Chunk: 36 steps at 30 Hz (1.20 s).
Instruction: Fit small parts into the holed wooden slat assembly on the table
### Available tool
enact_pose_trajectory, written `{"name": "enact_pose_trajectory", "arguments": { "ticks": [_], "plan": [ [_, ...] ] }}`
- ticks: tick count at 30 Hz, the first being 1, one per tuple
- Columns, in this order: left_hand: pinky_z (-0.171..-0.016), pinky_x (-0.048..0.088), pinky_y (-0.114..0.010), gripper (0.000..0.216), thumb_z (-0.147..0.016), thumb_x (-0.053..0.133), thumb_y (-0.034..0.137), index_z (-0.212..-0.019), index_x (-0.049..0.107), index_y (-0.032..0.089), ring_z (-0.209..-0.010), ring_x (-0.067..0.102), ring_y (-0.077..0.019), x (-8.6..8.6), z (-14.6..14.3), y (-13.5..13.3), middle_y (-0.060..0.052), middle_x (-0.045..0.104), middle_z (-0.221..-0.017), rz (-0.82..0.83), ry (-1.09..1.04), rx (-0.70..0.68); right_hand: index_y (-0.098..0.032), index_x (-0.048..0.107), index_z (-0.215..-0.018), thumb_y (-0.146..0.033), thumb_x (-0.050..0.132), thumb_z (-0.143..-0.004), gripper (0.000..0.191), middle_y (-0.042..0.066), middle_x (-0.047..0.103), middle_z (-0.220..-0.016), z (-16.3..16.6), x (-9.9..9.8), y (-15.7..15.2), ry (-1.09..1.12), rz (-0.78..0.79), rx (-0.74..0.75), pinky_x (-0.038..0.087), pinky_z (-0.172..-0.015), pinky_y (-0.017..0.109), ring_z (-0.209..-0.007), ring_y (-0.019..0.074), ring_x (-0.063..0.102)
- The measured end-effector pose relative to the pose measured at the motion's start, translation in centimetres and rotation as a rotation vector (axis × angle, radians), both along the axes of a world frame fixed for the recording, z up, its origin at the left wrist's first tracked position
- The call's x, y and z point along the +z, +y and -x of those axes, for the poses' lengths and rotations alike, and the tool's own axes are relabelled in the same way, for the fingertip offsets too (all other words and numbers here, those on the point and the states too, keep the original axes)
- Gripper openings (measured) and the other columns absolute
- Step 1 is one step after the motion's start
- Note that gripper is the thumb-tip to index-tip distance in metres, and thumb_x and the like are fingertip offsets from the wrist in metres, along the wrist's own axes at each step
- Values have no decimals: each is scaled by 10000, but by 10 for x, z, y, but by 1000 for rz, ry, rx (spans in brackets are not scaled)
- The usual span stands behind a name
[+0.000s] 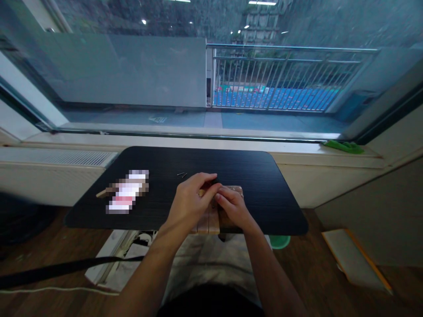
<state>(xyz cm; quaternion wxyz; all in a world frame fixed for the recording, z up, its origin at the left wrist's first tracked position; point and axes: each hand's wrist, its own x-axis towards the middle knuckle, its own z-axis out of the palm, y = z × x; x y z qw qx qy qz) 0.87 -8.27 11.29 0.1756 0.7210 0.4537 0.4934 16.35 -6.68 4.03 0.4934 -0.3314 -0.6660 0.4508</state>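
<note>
- Flat, slatted brown wooden piece (209,223) is lying on the black, wood-grained desk (264,198) with rounded corners, reaching its near edge and sitting beneath both hands; its paler slats are running toward the person, and a darker brown part is showing at the right.
- The left grip (194,193), a bare hand, is arching over the wooden piece, its index finger and thumb bending around a small black object (215,180); whether it is pinching that object I cannot tell.
- The right grip (235,207), also bare, is bending its thumb and index finger in toward the left thumb, and the two hands are meeting at the fingertips; I cannot tell whether it is grasping anything, as the fingers are hiding the spot.
- Two thin, dark metal pins (180,174) are lying side by side on the desk, just beyond the left grip.
- A pixelated white and pink oblong (127,193) is lying toward the desk's left side, with the end of a slim, pale wooden stick (102,193) showing beside it.
- A crumpled bright-green cloth (343,146) is resting on the white windowsill (231,143) at the right.
- A round green plastic basin (280,242) is showing below the desk's near edge.
</note>
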Motion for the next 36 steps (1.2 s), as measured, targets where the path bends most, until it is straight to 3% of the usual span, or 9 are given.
{"name": "enact_pose_trajectory", "arguments": {
  "ticks": [7, 14, 21, 36],
  "plan": [
    [-727, 622, -289, 161, -862, 686, 265, -993, 740, 189, -765, 724, -167, 0, -2, -1, -40, 767, -909, 45, -70, 3, -272, 726, -1159, -443, 584, -941, 311, 38, 753, -1065, -1, -2, 0, 37, 14, -74, 523, -914, 358, -996, 214, 666],
    [-723, 620, -263, 172, -869, 659, 250, -1011, 735, 189, -783, 727, -156, -2, -3, -3, -38, 762, -915, 36, -84, 2, -227, 758, -1004, -404, 591, -945, 250, 31, 738, -912, -4, 0, 2, -15, -36, -22, 525, -815, 317, -871, 190, 660],
    [-711, 631, -267, 179, -858, 644, 248, -996, 736, 182, -772, 736, -159, -1, -4, -8, -46, 776, -918, 40, -111, 19, -244, 761, -1050, -476, 625, -928, 295, 58, 738, -1077, -5, -5, 3, 18, 6, 10, 506, -958, 372, -1035, 216, 656],
    [-732, 617, -284, 134, -848, 717, 255, -956, 760, 186, -787, 727, -167, -5, -4, -6, -52, 771, -899, -69, -106, 36, -240, 791, -893, -465, 661, -909, 261, 46, 704, -969, -2, 1, 3, 86, 19, 65, 525, -841, 334, -929, 197, 651]
  ]
}}
